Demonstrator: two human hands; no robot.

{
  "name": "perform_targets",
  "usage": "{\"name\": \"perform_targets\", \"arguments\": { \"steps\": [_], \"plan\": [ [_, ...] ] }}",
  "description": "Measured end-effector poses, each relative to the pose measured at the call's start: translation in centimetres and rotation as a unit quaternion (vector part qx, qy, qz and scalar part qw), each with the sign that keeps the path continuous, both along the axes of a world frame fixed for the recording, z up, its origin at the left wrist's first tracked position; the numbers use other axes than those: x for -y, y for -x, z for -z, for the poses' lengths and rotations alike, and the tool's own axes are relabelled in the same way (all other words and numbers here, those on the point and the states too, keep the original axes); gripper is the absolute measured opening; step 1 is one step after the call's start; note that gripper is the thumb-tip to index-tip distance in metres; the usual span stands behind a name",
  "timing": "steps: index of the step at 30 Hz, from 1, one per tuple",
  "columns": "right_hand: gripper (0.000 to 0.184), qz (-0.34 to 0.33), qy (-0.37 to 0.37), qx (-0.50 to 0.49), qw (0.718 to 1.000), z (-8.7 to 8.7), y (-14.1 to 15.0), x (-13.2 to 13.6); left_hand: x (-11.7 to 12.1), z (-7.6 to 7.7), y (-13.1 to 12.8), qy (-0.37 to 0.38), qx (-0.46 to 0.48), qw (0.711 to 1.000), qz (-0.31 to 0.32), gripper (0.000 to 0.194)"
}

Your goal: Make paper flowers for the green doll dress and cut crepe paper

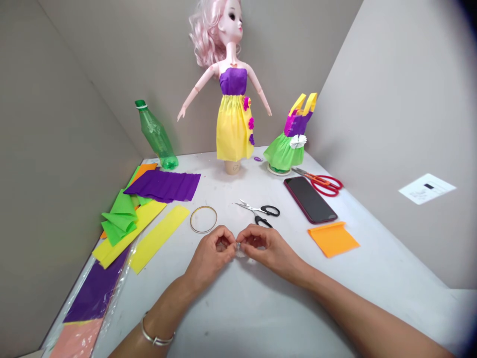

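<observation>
Small clear piece (237,250) sits pinched between your left hand (210,253) and right hand (266,248), both curled closed, over the white counter (238,318), near scissors (259,213), among gray walls (63,199).

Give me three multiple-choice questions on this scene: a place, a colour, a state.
1. Where do the black-handled scissors lie?
A) on the orange paper
B) between the metal hoop and the phone
C) under the doll

2. What colour is the doll's bodice?
A) yellow
B) green
C) purple

3. What are the left hand and right hand doing?
A) pinching a small shiny piece
B) cutting paper
C) gripping the bottle

1 B: the scissors lie between those two.
2 C: purple tops the yellow skirt.
3 A: their fingertips meet on it.
</observation>
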State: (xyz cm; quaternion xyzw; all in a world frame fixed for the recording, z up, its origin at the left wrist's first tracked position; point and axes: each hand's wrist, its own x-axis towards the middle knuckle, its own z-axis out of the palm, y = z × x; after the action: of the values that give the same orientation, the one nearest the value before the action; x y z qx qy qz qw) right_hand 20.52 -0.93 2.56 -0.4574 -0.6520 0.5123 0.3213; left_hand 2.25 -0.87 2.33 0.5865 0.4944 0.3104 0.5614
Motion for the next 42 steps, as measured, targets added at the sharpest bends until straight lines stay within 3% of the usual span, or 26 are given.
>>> {"name": "perform_targets", "arguments": {
  "steps": [9,42],
  "plan": [
    [0.011,0.004,-0.008,-0.009,1.000,0.47,-0.23,-0.14,-0.09,-0.03,0.15,0.001,0.036,0.999,0.007,0.016],
    [0.002,0.017,-0.017,0.004,1.000,-0.02,0.31,0.25,0.00,0.21,-0.06,0.012,0.043,0.999,0.003,0.011]
  ]
}}
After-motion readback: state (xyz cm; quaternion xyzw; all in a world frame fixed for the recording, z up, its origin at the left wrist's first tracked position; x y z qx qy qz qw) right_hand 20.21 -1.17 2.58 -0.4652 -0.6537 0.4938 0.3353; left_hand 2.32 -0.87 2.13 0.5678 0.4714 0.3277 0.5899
